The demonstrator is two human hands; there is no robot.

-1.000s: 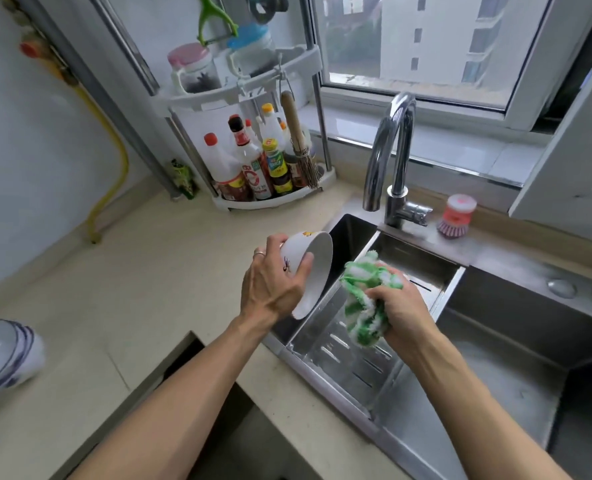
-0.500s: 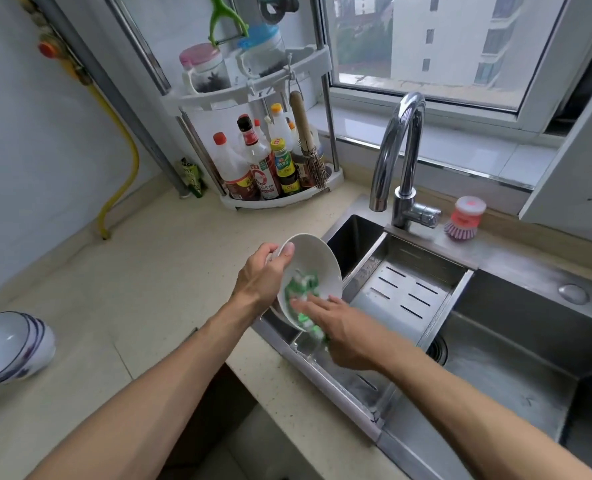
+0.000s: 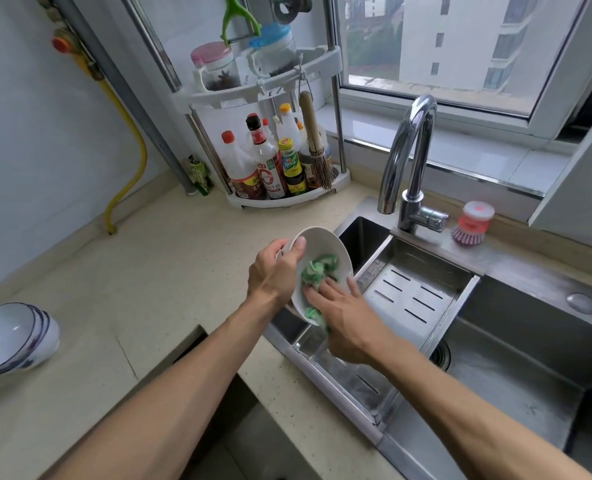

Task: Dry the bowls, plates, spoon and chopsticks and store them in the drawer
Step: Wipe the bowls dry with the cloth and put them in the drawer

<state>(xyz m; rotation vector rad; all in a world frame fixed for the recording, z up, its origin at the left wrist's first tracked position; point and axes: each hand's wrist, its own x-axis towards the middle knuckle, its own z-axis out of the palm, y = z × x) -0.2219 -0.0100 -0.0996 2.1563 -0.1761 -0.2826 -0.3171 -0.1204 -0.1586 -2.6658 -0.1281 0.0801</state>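
Head view, item: white bowl (image 3: 336, 249), held tilted above the sink's (image 3: 516, 358) 9 o'clock edge, rim pinched by your left hand (image 3: 274, 273); your right hand (image 3: 345, 318) presses the green cloth (image 3: 317, 271) inside with flat fingers — sweep it round the whole wall, keeping the rim pinch firm.

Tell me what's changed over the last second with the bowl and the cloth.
The right hand brought the cloth from beside the bowl into it and now presses it against the inside. The bowl turned to face the camera. The left hand still grips the rim; the striped bowls stayed put.
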